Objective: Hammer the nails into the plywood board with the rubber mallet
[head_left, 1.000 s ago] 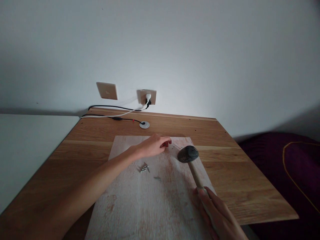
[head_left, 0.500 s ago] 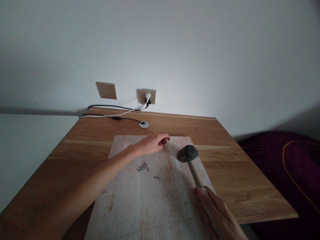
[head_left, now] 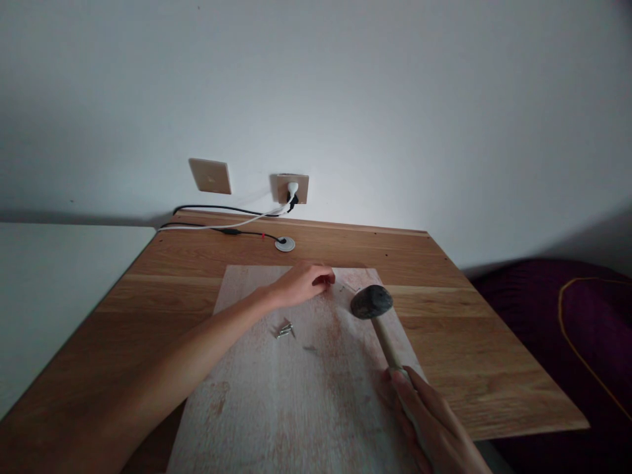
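Note:
A pale whitewashed board lies on a wooden table. My left hand reaches to the board's far edge, fingers curled in a pinch on something too small to make out. My right hand grips the wooden handle of a hammer, whose dark head rests low over the board just right of my left fingertips. A small cluster of nails lies on the board below my left wrist, and a single nail lies a little nearer to me.
A wall socket with a white plug and a blank plate sit on the wall behind. Black and white cables run along the table's far edge by a round grommet. A white surface adjoins at left; dark purple fabric at right.
My left fingers have curled tighter into a pinch at the board's far edge. The hammer and my right hand have barely moved.

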`<control>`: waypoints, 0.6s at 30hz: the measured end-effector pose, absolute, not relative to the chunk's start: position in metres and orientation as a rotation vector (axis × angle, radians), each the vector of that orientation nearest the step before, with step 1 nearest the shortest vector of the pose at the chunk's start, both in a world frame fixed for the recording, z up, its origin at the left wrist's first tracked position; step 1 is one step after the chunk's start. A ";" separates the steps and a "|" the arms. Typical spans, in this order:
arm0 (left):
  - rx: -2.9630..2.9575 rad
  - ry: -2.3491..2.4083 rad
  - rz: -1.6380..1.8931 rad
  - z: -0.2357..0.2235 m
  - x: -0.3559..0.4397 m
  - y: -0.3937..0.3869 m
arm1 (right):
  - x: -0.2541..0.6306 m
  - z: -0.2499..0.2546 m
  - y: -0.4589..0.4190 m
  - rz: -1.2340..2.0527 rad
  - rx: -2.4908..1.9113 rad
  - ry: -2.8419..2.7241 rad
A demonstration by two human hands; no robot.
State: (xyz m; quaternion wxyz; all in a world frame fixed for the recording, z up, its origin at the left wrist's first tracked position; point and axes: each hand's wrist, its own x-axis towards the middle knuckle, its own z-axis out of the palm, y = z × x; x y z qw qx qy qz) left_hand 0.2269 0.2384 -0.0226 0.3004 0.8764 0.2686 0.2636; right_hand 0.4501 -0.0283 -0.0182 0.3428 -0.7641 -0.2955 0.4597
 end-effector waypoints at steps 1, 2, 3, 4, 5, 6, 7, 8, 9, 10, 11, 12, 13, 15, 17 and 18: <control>2.326 0.716 0.708 -0.023 0.227 0.239 | 0.451 -0.019 -0.028 1.199 -1.975 -0.766; 2.316 0.723 0.718 -0.023 0.226 0.239 | 0.451 -0.018 -0.028 1.201 -1.969 -0.762; 2.300 0.731 0.726 -0.023 0.226 0.239 | 0.451 -0.018 -0.027 1.205 -1.971 -0.756; 2.281 0.737 0.732 -0.023 0.226 0.239 | 0.451 -0.017 -0.027 1.210 -1.976 -0.752; 2.260 0.738 0.733 -0.023 0.226 0.239 | 0.451 -0.015 -0.026 1.217 -1.982 -0.752; 2.241 0.736 0.732 -0.023 0.226 0.239 | 0.450 -0.014 -0.025 1.224 -1.986 -0.755; 2.225 0.734 0.732 -0.023 0.226 0.239 | 0.449 -0.012 -0.025 1.228 -1.990 -0.757; 2.211 0.733 0.733 -0.022 0.225 0.238 | 0.447 -0.011 -0.025 1.227 -1.993 -0.756; 2.196 0.734 0.733 -0.022 0.225 0.238 | 0.446 -0.010 -0.025 1.219 -1.995 -0.747; 2.183 0.736 0.729 -0.022 0.225 0.237 | 0.446 -0.010 -0.025 1.202 -2.003 -0.731; 2.171 0.739 0.725 -0.022 0.225 0.237 | 0.445 -0.010 -0.026 1.180 -2.011 -0.714; 2.161 0.740 0.719 -0.021 0.225 0.237 | 0.445 -0.010 -0.026 1.158 -2.015 -0.705; 2.152 0.739 0.711 -0.021 0.224 0.236 | 0.445 -0.010 -0.026 1.142 -2.013 -0.708; 2.137 0.730 0.696 -0.021 0.224 0.236 | 0.446 -0.011 -0.027 1.145 -1.999 -0.737; 2.123 0.727 0.691 -0.020 0.224 0.236 | 0.446 -0.011 -0.026 1.167 -1.987 -0.752; 2.117 0.727 0.691 -0.020 0.224 0.236 | 0.446 -0.011 -0.026 1.174 -1.986 -0.751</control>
